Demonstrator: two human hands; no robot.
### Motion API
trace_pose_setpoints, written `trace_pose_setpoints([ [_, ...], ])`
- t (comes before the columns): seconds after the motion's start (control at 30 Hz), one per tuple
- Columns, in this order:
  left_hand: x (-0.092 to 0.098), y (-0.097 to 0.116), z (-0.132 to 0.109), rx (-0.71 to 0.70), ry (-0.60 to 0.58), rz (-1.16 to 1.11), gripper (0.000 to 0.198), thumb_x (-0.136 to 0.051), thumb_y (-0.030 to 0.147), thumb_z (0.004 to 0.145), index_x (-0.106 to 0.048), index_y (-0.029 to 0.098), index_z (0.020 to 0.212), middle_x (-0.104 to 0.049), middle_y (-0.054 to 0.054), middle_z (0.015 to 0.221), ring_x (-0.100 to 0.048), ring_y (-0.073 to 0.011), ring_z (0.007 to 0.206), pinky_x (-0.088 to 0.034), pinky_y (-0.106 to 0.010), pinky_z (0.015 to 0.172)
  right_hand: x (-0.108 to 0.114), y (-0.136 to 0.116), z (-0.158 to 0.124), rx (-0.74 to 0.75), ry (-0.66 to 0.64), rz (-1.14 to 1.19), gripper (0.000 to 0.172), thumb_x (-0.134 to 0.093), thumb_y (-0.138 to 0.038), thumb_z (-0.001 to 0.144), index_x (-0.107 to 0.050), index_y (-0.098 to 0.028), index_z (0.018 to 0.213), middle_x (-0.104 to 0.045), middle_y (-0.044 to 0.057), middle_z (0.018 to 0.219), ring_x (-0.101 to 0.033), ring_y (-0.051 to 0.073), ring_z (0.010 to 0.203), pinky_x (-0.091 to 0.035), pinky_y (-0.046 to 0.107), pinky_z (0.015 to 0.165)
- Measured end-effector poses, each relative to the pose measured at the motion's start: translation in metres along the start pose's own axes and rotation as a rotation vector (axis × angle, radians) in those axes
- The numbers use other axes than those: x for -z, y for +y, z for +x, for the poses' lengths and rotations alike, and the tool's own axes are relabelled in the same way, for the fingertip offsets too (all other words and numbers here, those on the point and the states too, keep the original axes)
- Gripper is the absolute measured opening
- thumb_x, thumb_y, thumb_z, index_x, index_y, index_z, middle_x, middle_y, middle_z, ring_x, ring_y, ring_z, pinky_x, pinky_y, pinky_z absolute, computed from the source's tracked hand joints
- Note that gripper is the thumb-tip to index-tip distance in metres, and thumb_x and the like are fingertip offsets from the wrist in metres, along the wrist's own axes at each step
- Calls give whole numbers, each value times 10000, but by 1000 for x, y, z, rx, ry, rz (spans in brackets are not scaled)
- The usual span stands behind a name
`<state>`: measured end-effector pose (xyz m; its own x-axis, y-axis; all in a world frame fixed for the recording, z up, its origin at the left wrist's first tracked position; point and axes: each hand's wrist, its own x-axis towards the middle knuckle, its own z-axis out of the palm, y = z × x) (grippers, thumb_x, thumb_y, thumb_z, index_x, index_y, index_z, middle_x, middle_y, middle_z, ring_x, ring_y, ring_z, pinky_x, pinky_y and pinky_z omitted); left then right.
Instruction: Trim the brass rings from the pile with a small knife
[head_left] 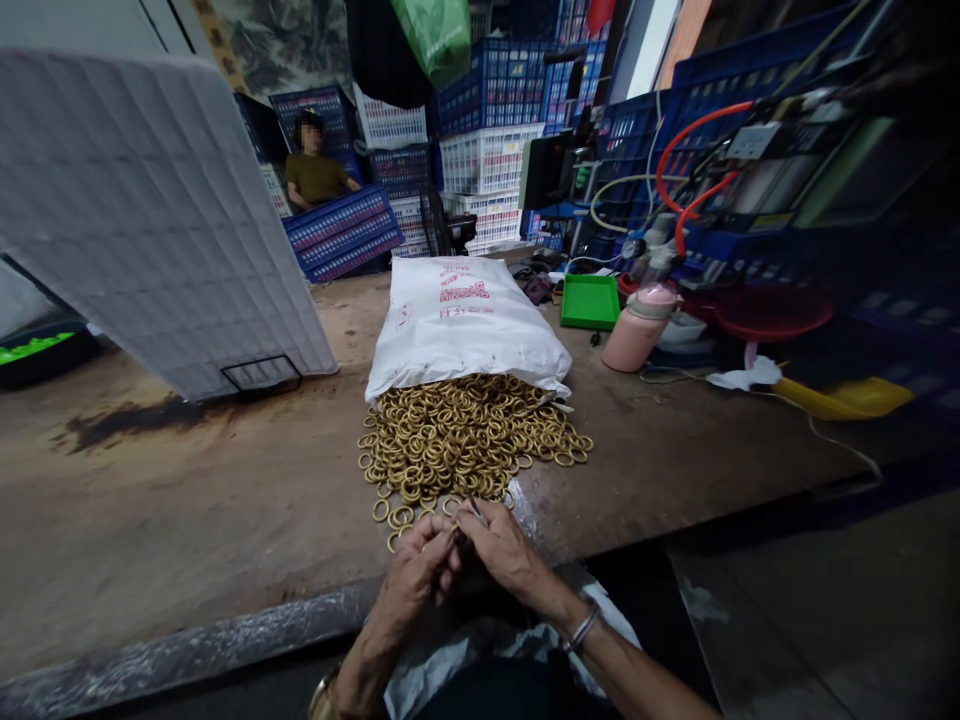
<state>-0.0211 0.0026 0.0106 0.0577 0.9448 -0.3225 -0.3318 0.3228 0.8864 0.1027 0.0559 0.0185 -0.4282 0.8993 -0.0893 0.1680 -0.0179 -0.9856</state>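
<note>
A heap of brass rings [465, 435] spills from the open mouth of a white sack [461, 320] lying on the worn wooden bench [187, 500]. Both my hands meet at the near edge of the heap. My left hand [420, 570] has its fingers curled and pinched around a ring. My right hand [499, 545] is closed on a thin metal tool whose tip points up toward the rings. A bracelet sits on my right wrist. A few loose rings lie just left of my fingers.
A white gridded tray [150, 210] leans at the left. A green tray [591, 300], a pink bottle [637, 330], a red bowl [765, 315] and a yellow scoop [847, 398] stand at the right. Blue and white crates [487, 120] are stacked behind; a person [315, 165] sits there.
</note>
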Motion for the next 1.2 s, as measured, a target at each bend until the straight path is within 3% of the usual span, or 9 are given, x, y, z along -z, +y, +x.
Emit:
trace_pose_setpoints([
  [0.23,-3,5,-2,-28,-4,-99,284,-582,428,735,-468,170,711,-469,65,516,-298,-26,359,-227,-150,344,0,10,4,-37,19,38,240,-393,-303,807,-525,-166,660,-522,-27,575,-476,98,558,-366,194,549],
  [0.37,-2,5,1,-50,38,-90,288,-588,433,733,-452,180,705,-466,72,524,-295,-24,355,-214,-146,335,0,15,-1,63,12,-194,224,-403,-283,817,-527,-174,665,-535,-21,579,-463,100,552,-344,197,538],
  [0.5,-2,4,1,-63,49,-25,312,-576,462,731,-454,178,689,-449,76,507,-304,-25,354,-219,-148,341,-1,21,-5,192,-50,-391,143,-410,-115,739,-533,-188,737,-559,-16,631,-463,106,580,-322,201,562],
  [0.7,-2,5,0,-75,73,41,328,-569,488,726,-446,185,714,-440,81,503,-307,-29,361,-235,-151,353,1,23,-4,192,-86,-593,304,-369,-25,587,-513,-191,797,-556,-6,655,-484,125,617,-299,210,582],
  [0.93,4,5,-9,-98,84,181,290,-547,430,771,-461,170,675,-475,60,515,-340,-28,379,-256,-146,369,4,18,-2,164,-135,-777,361,-391,-28,607,-513,-188,907,-603,17,726,-510,137,655,-280,216,582],
  [1.07,15,13,-27,-44,70,-39,247,-578,402,759,-475,181,718,-488,63,507,-320,-27,344,-216,-140,329,3,19,2,96,-84,-878,281,-388,-54,664,-528,-177,875,-606,31,701,-511,139,621,-266,229,562],
  [1.2,41,28,-42,-58,232,-371,241,-616,363,736,-483,168,686,-505,47,553,-346,-29,384,-273,-138,350,-8,21,4,173,-80,-862,312,-391,-31,635,-517,-190,872,-606,19,726,-522,141,652,-280,228,579],
])
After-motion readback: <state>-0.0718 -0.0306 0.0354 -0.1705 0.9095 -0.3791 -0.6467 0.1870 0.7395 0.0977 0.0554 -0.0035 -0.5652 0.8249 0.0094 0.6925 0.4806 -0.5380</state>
